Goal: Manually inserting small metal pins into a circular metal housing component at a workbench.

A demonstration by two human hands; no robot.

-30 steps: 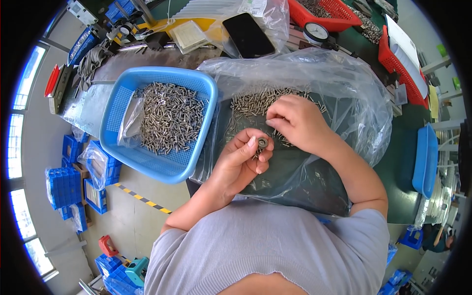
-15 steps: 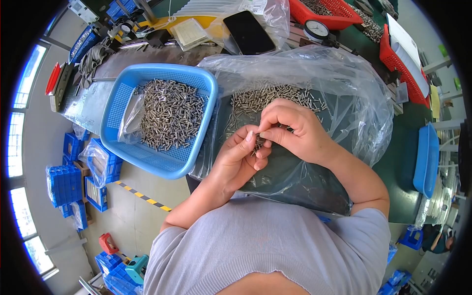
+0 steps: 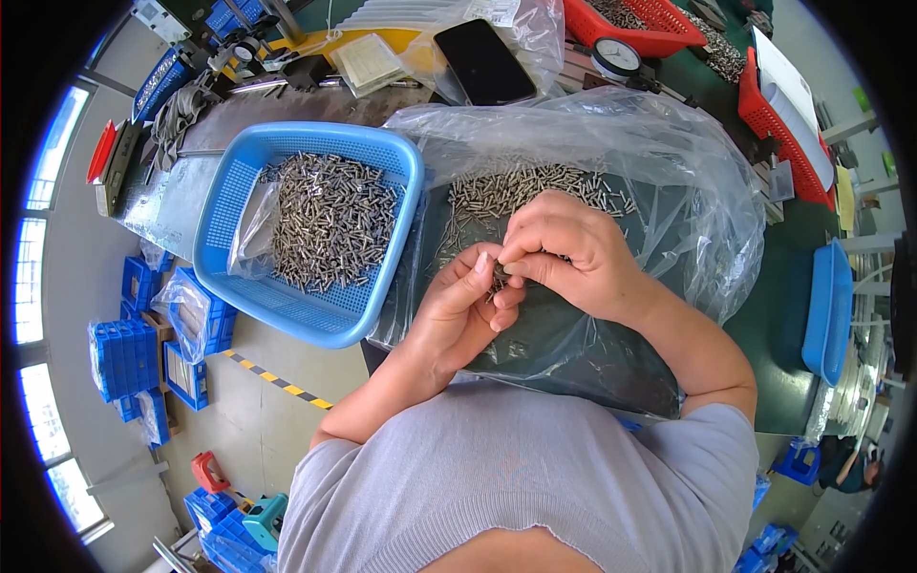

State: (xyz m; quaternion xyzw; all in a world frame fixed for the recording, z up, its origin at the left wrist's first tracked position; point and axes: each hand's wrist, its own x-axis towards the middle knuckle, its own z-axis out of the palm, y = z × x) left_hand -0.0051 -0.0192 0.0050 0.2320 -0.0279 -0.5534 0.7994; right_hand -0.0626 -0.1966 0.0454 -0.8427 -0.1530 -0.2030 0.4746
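My left hand is curled around several small metal pins, with the thumb and fingertips closed on them. Fingertips of my right hand pinch at the same spot, meeting the left thumb; what exactly they grip is mostly hidden. Beyond the hands, a loose heap of small metal pins lies on a clear plastic sheet. Left of my hands stands a blue plastic basket holding a large pile of similar metal pins and a clear plastic bag.
A black phone and a pad of paper lie at the back. A dial gauge stands by a red basket. At the right are another red basket and a blue tray.
My right fingertips have shifted slightly at the left thumb, and less of the held pins shows. Both arms stay in nearly the same place.
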